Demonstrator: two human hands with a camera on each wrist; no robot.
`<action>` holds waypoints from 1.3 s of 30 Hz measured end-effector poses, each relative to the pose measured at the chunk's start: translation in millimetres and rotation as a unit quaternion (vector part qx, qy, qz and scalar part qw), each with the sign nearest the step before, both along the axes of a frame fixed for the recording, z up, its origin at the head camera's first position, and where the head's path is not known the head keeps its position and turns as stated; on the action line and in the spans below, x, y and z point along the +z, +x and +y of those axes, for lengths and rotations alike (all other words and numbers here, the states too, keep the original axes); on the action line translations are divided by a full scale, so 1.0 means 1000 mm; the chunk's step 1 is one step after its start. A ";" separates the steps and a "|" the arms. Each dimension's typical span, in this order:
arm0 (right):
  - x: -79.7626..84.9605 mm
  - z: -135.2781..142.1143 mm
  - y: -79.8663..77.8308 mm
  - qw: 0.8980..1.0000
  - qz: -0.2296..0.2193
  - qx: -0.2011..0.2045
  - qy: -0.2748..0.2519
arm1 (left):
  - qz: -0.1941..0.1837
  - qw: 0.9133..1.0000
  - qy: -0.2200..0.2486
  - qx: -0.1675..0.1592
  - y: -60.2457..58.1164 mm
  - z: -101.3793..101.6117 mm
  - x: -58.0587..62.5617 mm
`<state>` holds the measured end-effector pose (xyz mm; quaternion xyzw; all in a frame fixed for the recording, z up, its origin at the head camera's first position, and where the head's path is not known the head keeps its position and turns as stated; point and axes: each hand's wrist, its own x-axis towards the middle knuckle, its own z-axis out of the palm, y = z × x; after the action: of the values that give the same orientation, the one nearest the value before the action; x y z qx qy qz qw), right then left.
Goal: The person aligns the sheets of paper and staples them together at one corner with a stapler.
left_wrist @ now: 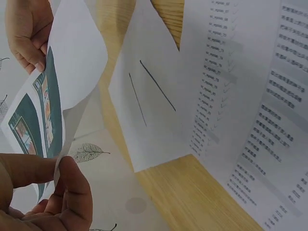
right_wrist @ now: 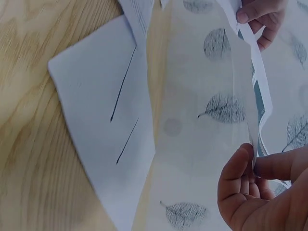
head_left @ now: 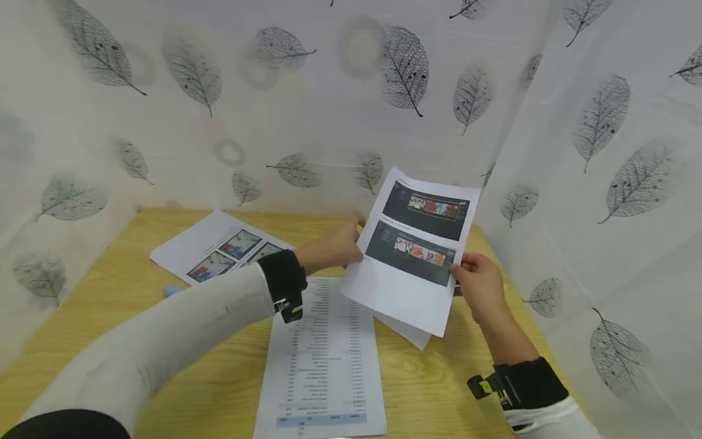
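Note:
A printed sheet of paper (head_left: 408, 292) with two dark screenshot pictures is held up over the table, tilted. My left hand (head_left: 334, 244) pinches its left edge between thumb and fingers. At the opposite edge, my right hand (head_left: 482, 283) grips it, thumb on the printed face. In the left wrist view, the lifted sheet (left_wrist: 79, 62) bends between both hands. Below it lies a sheet with two pen lines (left_wrist: 149, 106), mostly covered in the head view. Partly over that sheet lies a long printed list (head_left: 323, 360) with rows of text and tick marks.
Photo-printed sheets (head_left: 192, 244) lie at the back left of the wooden table (head_left: 208, 378). A small bluish object (head_left: 172, 289) sits beside them, partly behind the left sleeve. A white leaf-patterned curtain (head_left: 329, 110) hangs close behind the table and along its right side.

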<state>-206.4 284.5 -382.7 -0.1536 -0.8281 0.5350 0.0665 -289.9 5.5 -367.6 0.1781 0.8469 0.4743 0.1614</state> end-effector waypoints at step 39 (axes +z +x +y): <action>-0.031 -0.119 0.051 0.978 -0.043 0.192 0.072 | -0.080 0.991 -0.030 0.105 0.155 -0.137 -0.029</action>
<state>-155.2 165.4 -414.0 -0.0095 -0.8805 0.4698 -0.0619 -134.6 -131.3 -397.1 0.0443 0.8592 0.4757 0.1833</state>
